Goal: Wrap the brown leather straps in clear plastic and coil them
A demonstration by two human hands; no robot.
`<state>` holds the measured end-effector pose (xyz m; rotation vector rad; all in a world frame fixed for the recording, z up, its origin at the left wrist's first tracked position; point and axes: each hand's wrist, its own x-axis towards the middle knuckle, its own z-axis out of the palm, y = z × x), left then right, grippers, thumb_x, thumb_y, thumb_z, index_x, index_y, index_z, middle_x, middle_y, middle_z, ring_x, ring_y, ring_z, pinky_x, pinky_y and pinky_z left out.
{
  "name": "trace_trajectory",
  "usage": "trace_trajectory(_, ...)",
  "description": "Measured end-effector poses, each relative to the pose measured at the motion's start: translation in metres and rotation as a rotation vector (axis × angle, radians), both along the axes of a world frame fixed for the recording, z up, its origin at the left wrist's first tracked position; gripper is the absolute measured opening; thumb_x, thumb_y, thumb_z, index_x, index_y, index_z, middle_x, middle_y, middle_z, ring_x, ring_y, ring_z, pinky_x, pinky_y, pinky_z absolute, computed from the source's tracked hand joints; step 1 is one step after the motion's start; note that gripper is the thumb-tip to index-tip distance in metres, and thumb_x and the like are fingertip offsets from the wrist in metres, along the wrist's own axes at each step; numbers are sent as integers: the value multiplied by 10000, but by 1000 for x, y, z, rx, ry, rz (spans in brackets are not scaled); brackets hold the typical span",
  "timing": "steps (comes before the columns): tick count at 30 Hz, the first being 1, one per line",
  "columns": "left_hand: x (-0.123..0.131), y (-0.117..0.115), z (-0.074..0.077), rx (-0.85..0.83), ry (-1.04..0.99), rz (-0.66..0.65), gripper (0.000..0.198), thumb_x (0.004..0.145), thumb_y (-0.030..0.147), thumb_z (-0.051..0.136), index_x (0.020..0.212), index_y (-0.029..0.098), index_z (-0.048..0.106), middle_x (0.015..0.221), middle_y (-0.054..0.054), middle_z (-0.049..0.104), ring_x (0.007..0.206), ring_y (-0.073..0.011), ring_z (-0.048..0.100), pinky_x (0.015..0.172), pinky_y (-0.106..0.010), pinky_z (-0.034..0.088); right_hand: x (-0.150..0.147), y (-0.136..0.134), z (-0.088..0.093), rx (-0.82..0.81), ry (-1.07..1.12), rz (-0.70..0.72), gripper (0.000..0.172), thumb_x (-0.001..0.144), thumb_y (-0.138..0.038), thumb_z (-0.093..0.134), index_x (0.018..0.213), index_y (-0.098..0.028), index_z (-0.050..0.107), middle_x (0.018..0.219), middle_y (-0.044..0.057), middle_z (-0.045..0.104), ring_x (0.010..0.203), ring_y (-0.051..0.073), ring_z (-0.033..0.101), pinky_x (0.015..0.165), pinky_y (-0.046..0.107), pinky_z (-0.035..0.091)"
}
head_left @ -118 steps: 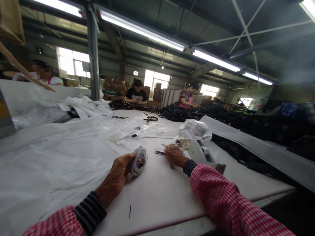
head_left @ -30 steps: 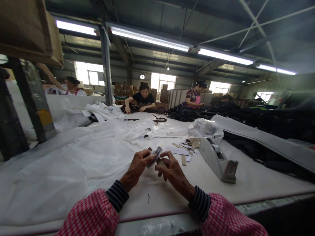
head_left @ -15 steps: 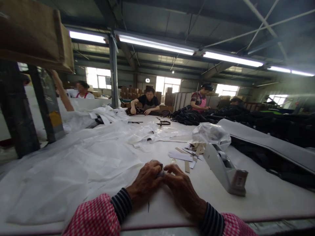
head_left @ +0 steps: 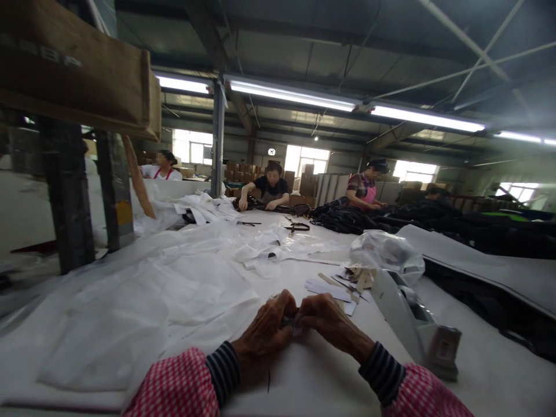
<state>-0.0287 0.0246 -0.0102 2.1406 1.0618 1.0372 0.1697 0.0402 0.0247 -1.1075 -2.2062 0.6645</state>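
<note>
Over the front of the white table [head_left: 317,376], my two hands meet with bent fingers. My left hand [head_left: 267,327] is closed around a small greyish piece [head_left: 290,320], mostly hidden by the fingers, its kind unclear. Against the same piece, the fingertips of my right hand [head_left: 332,321] are pinched together. Paper and card strips [head_left: 328,289] lie loose just beyond my right hand. To the right stands a grey tape dispenser [head_left: 408,318]. Thin white translucent plastic sheets [head_left: 174,295] spread across the table to the left of my hands.
A crumpled clear plastic bag [head_left: 386,249] lies behind the dispenser. Black goods [head_left: 490,301] are heaped along the right side. A dark strap [head_left: 299,227] rests farther back. Co-workers stand across the table. Dark posts [head_left: 65,197] and a cardboard box [head_left: 87,75] rise at left.
The view has shifted, so the surroundings sit lower and farther right. My hands remain together at the small piece, with the fingers of both slightly repositioned around it.
</note>
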Motion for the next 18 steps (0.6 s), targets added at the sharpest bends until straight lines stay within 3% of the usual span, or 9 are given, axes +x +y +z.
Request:
trace_trajectory(2, 2, -1, -4, 49, -16, 1, 251, 757, 167, 630, 955, 226, 487, 880, 9, 580, 790, -176, 516, 722, -303, 372, -3, 10, 3, -121, 42, -25, 82, 683, -97, 759, 685, -156, 702, 604, -32, 645, 580, 144, 596, 529, 215, 389)
trace_trajectory(4, 5, 0, -8, 103, -32, -14, 289, 747, 126, 607, 983, 229, 476, 918, 0, 590, 824, -182, 529, 740, -305, 385, -6, 20, 3, -213, 62, 17, 163, 627, -104, 765, 753, -156, 677, 625, -43, 638, 543, 133, 573, 483, 201, 383)
trace_trajectory(8, 8, -1, -11, 102, -39, 0, 303, 744, 111, 601, 973, 240, 451, 932, 1, 590, 829, -183, 544, 732, -300, 411, -9, 33, 4, -361, 47, 165, 93, 659, -159, 720, 751, -147, 720, 632, -18, 662, 539, 131, 584, 507, 207, 442)
trace_trajectory(11, 7, -4, -6, 43, -38, 108, 338, 765, 178, 657, 1022, 244, 447, 934, 4, 600, 803, -186, 571, 723, -307, 434, -7, 36, 2, -405, 58, 183, 65, 656, -195, 737, 693, -144, 723, 591, -20, 640, 533, 113, 556, 506, 195, 424)
trace_trajectory(14, 2, -4, -1, 98, 135, 212, 328, 759, 286, 747, 993, 225, 527, 977, -31, 624, 916, -242, 578, 807, -370, 436, -5, 38, -2, -410, 68, 160, 101, 653, -223, 755, 665, -144, 692, 587, -21, 640, 539, 108, 554, 505, 188, 420)
trace_trajectory(18, -5, 0, -1, 155, 324, 78, 146, 856, 376, 697, 899, 237, 682, 1032, -47, 665, 1080, -290, 511, 861, -400, 404, -4, 39, -2, -394, 27, 180, 133, 685, -256, 760, 696, -140, 697, 631, -4, 673, 582, 114, 594, 528, 179, 448)
